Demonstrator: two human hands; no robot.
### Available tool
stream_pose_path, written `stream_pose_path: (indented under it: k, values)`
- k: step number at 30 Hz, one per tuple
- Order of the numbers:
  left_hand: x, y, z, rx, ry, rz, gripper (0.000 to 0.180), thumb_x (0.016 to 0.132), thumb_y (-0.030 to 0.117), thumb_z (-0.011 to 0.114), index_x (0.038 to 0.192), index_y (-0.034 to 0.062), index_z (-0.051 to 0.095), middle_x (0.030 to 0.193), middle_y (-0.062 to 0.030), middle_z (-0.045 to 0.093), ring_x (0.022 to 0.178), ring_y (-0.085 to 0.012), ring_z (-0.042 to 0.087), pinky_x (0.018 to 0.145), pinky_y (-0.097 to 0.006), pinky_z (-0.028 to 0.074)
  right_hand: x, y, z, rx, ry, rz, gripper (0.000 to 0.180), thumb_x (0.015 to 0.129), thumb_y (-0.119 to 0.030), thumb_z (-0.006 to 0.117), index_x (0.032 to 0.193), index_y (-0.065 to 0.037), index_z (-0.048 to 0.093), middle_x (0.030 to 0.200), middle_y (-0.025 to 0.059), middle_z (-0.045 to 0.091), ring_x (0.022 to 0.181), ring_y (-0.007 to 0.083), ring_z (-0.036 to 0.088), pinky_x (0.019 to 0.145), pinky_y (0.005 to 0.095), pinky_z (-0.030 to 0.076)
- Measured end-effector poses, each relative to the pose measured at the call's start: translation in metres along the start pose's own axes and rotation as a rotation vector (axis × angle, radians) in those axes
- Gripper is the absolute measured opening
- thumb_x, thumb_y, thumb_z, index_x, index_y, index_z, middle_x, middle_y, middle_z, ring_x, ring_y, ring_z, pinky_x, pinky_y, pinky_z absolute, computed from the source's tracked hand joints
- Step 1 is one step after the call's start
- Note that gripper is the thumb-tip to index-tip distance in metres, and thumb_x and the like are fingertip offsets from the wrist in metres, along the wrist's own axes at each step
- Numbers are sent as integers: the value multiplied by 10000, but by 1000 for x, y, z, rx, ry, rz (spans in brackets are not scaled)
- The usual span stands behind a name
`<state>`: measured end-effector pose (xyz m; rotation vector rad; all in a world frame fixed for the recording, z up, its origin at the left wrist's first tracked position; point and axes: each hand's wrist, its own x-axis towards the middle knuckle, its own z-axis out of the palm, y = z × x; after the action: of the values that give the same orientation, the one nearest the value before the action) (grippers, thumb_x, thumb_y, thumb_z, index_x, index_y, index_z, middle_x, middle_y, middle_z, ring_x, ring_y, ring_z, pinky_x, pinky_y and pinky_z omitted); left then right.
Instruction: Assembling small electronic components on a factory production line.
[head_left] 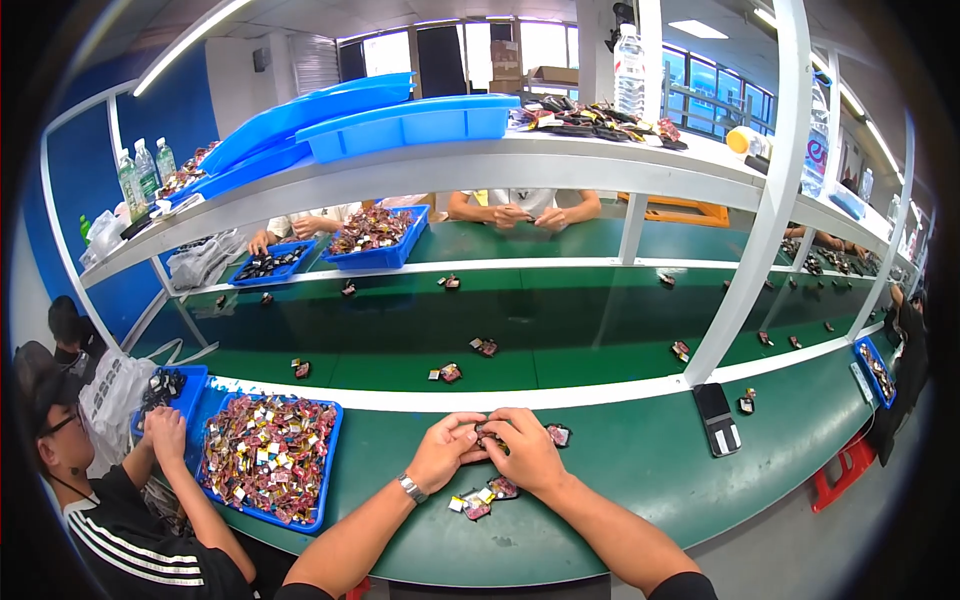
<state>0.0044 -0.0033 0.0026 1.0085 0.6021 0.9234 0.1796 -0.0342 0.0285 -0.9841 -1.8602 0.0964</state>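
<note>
Head view: both hands meet at the middle of the green desk (640, 470), just short of the white strip along the conveyor edge. Left hand (447, 450) and right hand (525, 447) are both closed around one small dark part (489, 437) pinched between the fingertips – mostly hidden, can't tell its detail. Silver watch (411, 488) on the left wrist.

Just below the hands, a few small pink-and-white parts (485, 498) lie on the desk; one more pink part (558, 434) sits just right of the right hand. Blue tray (327, 470) full of mixed small parts is to the left, near a neighbouring person's hand (165, 428). Black phone (717, 418) lies flat to the right – well apart from the hands.
</note>
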Motion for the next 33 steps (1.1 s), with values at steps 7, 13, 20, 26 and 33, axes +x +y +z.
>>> stream_pose_path:
  k: [7,13,20,26,33]
  values:
    - [-1,-1,4,18,-1,1,266,980,69,515,1236,8,481,1161,-127,625,1066,-204,632,937,-371,546,-3,-1,6,-65,62,-4,142,748,-42,710,884,-44,670,963,65,615,905,257,607,751,356,528]
    - [-2,1,8,26,52,-19,229,983,77,510,1196,-8,511,1115,-112,642,999,-159,644,859,-299,569,-5,2,10,-79,65,-13,165,745,-37,705,905,-44,666,974,64,612,899,256,602,749,352,524]
    - [-1,-1,11,240,161,92,179,970,75,540,1125,-14,552,1003,-82,669,888,-124,650,749,-266,576,-4,3,5,303,51,296,170,778,5,716,940,-10,663,952,93,633,835,184,653,689,294,553]
    - [0,-9,8,456,163,209,151,953,21,545,1093,-32,563,1003,-95,678,909,-125,654,741,-271,564,-4,3,1,302,-62,375,180,795,18,703,970,14,657,894,98,649,761,142,664,666,241,550]
    - [0,-2,4,394,270,348,188,953,39,541,1124,-35,567,1030,-117,683,909,-149,666,728,-277,564,26,58,0,392,69,545,70,798,21,653,867,20,648,785,45,675,727,72,627,654,229,523]
